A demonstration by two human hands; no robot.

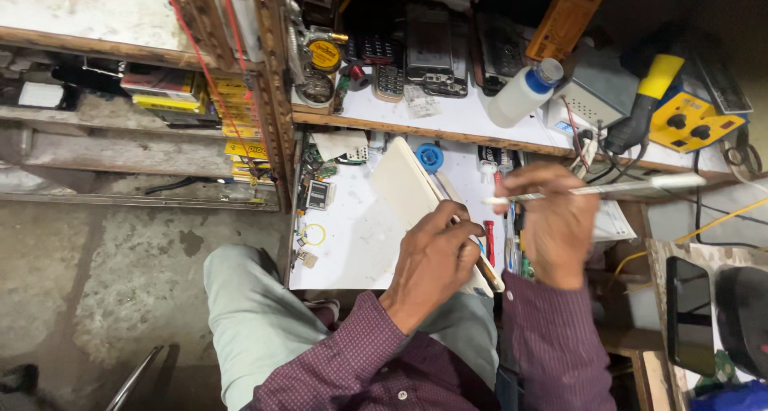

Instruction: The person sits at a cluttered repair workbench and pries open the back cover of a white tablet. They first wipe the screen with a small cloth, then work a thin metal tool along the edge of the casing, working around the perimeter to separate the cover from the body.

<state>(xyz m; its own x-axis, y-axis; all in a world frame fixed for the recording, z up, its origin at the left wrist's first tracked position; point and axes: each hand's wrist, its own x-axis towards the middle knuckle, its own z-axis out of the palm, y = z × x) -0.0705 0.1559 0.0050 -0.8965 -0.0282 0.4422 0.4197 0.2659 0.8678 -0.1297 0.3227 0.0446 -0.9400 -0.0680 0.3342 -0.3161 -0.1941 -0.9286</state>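
My left hand (pixel 436 255) grips a flat cream-coloured tablet-like device (pixel 404 187) by its near edge, tilted up off the white worktop (pixel 352 239). My right hand (pixel 552 223) holds a long thin white and metal tool (pixel 608 190) lying level, its tip pointing left toward the device's edge. Both sleeves are dark maroon with a fine pattern. My knees in pale trousers sit under the worktop.
A raised shelf (pixel 456 119) carries several old phones, a white bottle with a blue cap (pixel 522 93), a round tin (pixel 324 56) and a yellow meter (pixel 566 15). A yellow and black tool (pixel 652 95) sits right. A dark phone (pixel 690 315) lies at lower right. Small parts litter the worktop.
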